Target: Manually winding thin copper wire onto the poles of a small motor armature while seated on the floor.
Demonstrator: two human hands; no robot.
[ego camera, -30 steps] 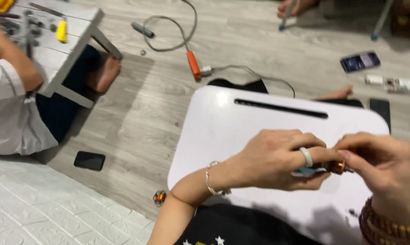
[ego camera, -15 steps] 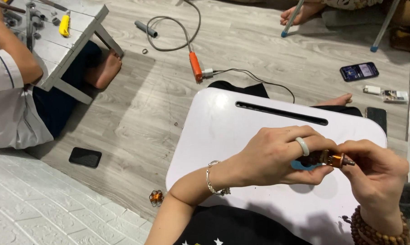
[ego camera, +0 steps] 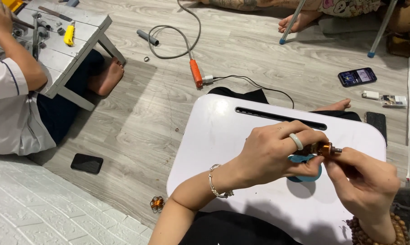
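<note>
both hands have drifted toward the surface's right edge, fingers still clamped on the copper-wound part.

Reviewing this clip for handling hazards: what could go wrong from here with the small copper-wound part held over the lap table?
1. Both hands, left hand and right hand, pinch the small copper-wound part in the air above the white lap table; a slip could send it rolling off onto the floor.
2. A similar copper part already lies on the floor by the table edge and could be stepped on.
3. The cable from the orange tool runs under the table and might snag.
</note>
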